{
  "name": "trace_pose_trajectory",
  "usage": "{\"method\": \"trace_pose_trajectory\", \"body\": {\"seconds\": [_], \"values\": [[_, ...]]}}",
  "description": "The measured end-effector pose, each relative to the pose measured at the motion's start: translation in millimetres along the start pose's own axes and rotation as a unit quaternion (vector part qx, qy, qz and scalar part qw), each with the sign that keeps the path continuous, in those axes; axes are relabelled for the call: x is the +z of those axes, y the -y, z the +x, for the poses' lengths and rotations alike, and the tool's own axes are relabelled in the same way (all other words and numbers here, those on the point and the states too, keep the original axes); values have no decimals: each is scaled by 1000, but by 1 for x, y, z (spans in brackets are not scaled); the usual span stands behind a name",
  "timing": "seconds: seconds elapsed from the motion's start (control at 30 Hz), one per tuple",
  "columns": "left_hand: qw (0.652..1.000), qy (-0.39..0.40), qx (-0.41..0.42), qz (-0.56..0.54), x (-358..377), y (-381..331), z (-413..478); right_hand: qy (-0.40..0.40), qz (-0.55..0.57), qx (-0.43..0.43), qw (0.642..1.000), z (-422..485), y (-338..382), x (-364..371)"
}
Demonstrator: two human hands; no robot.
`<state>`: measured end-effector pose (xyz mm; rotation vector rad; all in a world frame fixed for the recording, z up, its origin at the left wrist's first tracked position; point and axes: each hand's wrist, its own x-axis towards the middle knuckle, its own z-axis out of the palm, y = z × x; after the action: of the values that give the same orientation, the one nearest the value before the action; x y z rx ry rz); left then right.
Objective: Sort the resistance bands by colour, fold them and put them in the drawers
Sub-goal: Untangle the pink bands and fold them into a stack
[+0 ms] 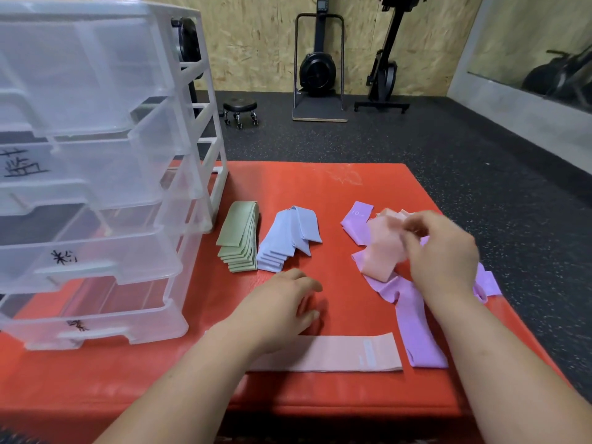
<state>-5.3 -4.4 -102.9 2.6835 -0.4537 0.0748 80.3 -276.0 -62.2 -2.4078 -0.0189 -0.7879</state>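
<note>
On the red mat [320, 187] lie a neat stack of folded green bands [240, 238] and a stack of folded light blue bands [288, 238]. To the right is a loose heap of purple bands [413, 322] and pink bands. My right hand [442, 251] pinches a pink band [384, 248] above that heap; the hand is blurred. Another pink band [336, 354] lies flat near the mat's front edge. My left hand [285, 302] hovers or rests with relaxed fingers on the mat just behind that flat band. The clear plastic drawer unit [96, 187] stands at the left.
The drawers carry handwritten black labels and look pulled partly out. Beyond the mat is dark rubber floor with a small wheeled stool [240, 112] and exercise machines [320, 65] against a wooden wall. A mirror [544, 52] runs along the right wall.
</note>
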Motion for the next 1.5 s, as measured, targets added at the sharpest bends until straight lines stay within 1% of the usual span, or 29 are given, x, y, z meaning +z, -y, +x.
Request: {"method": "trace_pose_trajectory", "body": {"seconds": [0.03, 0.07, 0.1, 0.2, 0.27, 0.3, 0.37, 0.43, 0.53, 0.57, 0.67, 0.7, 0.8, 0.83, 0.9, 0.97, 1.07, 1.13, 1.2, 1.3, 1.37, 1.43, 1.5], "values": [[1000, -2, 1, 0, 0, 0, 0, -21, 24, 6, 999, 3, 2, -6], [1000, -5, 1, -2, -1, -1, 1, -22, 34, 15, 999, 6, 3, -11], [1000, -8, 0, -7, -2, -2, 2, -6, 32, 23, 999, 7, 2, -14], [1000, -14, -4, -14, -2, -7, 3, 68, -29, 16, 997, 7, -11, -15], [1000, -19, -5, -11, -2, -11, 4, 87, -17, 20, 996, 6, -17, -17], [1000, -23, -4, -12, -2, -13, 6, 79, 10, 24, 997, 8, -16, -20], [999, -33, -1, -12, -2, -18, 9, 35, 62, 15, 997, 12, -9, -32], [999, -40, -2, -14, -2, -22, 12, 6, 74, -7, 997, 15, -7, -41], [999, -49, 1, -18, 1, -25, 14, 50, 11, 4, 999, 14, -15, -44], [999, -50, 0, -18, 2, -25, 14, 47, 11, 8, 999, 13, -16, -45], [998, -52, 0, -19, 3, -27, 16, 0, 61, -7, 998, 16, -13, -55], [998, -56, 0, -22, 3, -27, 17, 2, 75, -2, 997, 17, -13, -57], [995, -83, -5, -49, 4, -29, 19, 72, 128, 50, 988, 14, -17, -53], [994, -94, -7, -63, 5, -30, 19, 94, 149, 55, 983, 11, -17, -51], [987, -121, -8, -103, 5, -32, 21, 121, 207, 48, 970, 8, -13, -49], [976, -152, -7, -154, 3, -36, 23, 142, 281, 34, 948, 5, -4, -48], [960, -182, 0, -212, -3, -47, 27, 203, 323, 3, 925, -6, 11, -40], [955, -186, 5, -232, -7, -53, 29, 247, 323, -20, 913, -16, 18, -31], [955, -182, 7, -232, -9, -55, 30, 273, 331, -38, 903, -23, 23, -24], [951, -175, -6, -256, -8, -54, 30, 302, 321, -29, 897, -28, 23, -17], [942, -185, -19, -279, -8, -52, 30, 328, 239, -41, 913, -28, 17, -13], [936, -187, -28, -295, -9, -49, 30, 327, 149, -77, 930, -29, 13, -12], [937, -175, -34, -302, -9, -44, 29, 309, 141, -99, 936, -30, 15, -14]]}}
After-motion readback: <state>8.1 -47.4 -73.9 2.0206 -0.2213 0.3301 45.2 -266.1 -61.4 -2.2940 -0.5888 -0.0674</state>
